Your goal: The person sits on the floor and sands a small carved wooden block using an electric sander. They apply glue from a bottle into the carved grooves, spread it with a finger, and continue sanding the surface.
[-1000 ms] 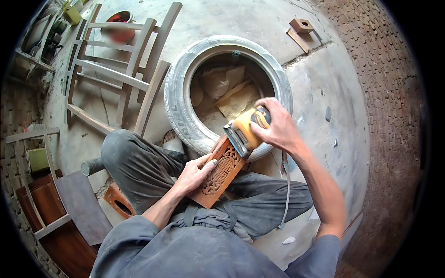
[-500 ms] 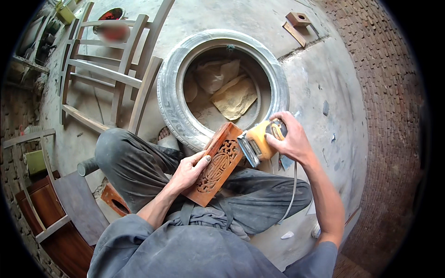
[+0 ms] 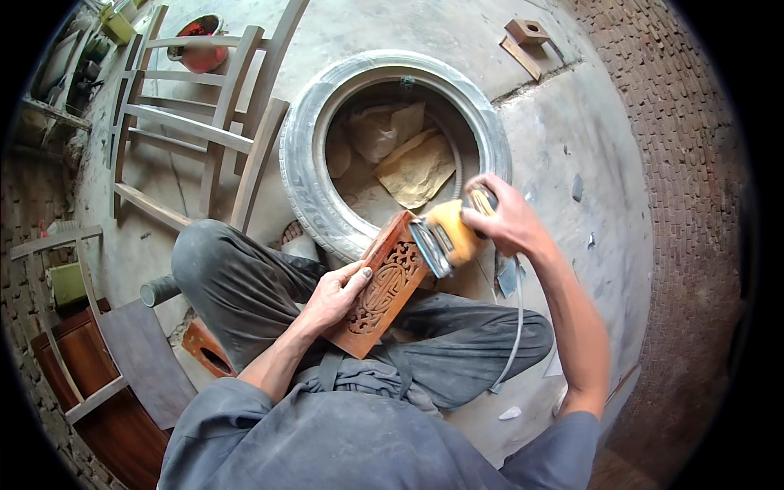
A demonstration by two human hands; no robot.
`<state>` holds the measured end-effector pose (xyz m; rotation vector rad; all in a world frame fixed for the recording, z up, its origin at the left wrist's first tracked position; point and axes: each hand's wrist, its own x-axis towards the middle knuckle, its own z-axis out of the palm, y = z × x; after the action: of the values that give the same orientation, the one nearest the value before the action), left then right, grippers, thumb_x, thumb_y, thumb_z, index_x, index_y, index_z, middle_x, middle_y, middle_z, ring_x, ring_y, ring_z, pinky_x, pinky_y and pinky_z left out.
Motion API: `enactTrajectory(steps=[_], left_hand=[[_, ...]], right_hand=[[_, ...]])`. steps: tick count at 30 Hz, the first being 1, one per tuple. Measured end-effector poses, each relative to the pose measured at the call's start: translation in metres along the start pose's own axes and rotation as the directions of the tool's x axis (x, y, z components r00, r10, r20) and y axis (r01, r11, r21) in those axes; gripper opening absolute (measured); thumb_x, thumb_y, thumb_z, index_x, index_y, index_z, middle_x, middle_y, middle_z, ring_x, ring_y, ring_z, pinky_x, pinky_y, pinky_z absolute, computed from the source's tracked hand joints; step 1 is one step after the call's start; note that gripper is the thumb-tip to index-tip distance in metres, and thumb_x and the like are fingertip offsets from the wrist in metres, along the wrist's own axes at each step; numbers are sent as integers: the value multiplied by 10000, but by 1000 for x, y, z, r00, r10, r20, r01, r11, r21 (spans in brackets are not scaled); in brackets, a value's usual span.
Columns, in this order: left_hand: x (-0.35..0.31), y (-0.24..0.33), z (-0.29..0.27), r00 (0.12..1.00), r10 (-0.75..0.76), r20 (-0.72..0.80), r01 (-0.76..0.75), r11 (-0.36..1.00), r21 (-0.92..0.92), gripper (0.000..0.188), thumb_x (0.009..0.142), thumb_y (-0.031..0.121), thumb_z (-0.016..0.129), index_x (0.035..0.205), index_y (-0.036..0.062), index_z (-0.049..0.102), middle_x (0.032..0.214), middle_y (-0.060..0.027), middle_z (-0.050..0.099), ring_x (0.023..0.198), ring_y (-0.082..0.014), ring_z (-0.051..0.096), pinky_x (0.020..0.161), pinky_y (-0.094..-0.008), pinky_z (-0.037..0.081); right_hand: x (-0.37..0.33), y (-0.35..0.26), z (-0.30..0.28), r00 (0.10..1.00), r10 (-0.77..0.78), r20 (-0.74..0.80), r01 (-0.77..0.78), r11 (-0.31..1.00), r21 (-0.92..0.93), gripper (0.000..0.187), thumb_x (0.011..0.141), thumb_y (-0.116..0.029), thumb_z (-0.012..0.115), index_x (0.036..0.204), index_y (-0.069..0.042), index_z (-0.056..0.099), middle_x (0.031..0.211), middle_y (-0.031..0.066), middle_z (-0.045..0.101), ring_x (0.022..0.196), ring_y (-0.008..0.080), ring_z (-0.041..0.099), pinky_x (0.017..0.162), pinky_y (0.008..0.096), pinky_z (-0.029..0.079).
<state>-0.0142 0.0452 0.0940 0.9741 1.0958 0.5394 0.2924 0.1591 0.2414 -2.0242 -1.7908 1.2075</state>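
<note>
My left hand [image 3: 336,294] grips a reddish-brown wooden box [image 3: 378,298] by its left edge, thumb on the front face. That face is carved with pierced scrollwork around a round emblem. The box rests tilted over my lap, its upper end toward the tire. In my right hand [image 3: 505,216] is a yellow electric sander [image 3: 447,237], fingers wrapped over its top. The sander's flat pad lies against or very close to the box's upper right edge; I cannot tell whether they touch. A pale hose or cord [image 3: 519,327] trails from the sander down past my right knee.
Ahead lies a large tire [image 3: 306,163] with crumpled sandpaper-like sheets [image 3: 415,170] inside. Wooden chair frames [image 3: 220,122] stand at the left, with a red-stained bowl [image 3: 202,55] beyond. Small wood pieces [image 3: 527,34] lie far right, near a brick surface [image 3: 653,106]. Another box [image 3: 208,347] sits by my left thigh.
My right hand and the sander have shifted up slightly, the sander tilting along the box's right edge. The left hand keeps its hold on the box. The whole view has shifted a little.
</note>
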Motion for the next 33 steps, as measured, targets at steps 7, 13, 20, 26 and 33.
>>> enactTrajectory(steps=[7,13,20,26,33], left_hand=[[1,1,3,1000,11,8,-11,1000,-7,433,1085,344,569,1396,51,632,959,-22,695,878,-73,589,820,-263,507],[2,6,-2,999,-32,25,32,999,-17,444,1082,353,577,1419,68,626,941,-19,686,860,-73,596,801,-266,514],[3,18,-7,988,-77,131,95,987,-132,495,1097,344,558,1449,-4,579,1226,-55,703,1118,-101,614,1010,-283,489],[8,13,-11,983,-29,183,40,998,-52,444,1114,305,521,1429,-2,587,1236,-45,683,1120,-97,602,1012,-292,488],[9,8,-21,956,-35,293,60,995,-77,506,1107,302,541,1538,43,485,1319,-49,645,1163,-107,585,1046,-294,474]], right_hand=[[-32,17,11,963,-191,-191,153,968,-198,435,807,-268,733,1162,-41,629,1105,175,660,1011,323,675,905,417,536],[10,-26,48,880,-389,-273,290,894,-341,426,814,-234,762,1167,-49,612,1096,183,622,1005,385,652,878,474,547],[6,-51,74,854,-486,-183,353,802,-483,416,812,-209,797,1156,-68,612,1105,152,596,1017,373,646,854,466,554],[28,-52,70,879,-434,-197,282,807,-519,419,815,-235,800,1152,-69,614,1123,167,590,1016,386,642,851,503,574],[9,-68,84,856,-495,-148,352,768,-535,388,825,-229,794,1138,-81,620,1084,147,596,995,367,647,845,478,567]])
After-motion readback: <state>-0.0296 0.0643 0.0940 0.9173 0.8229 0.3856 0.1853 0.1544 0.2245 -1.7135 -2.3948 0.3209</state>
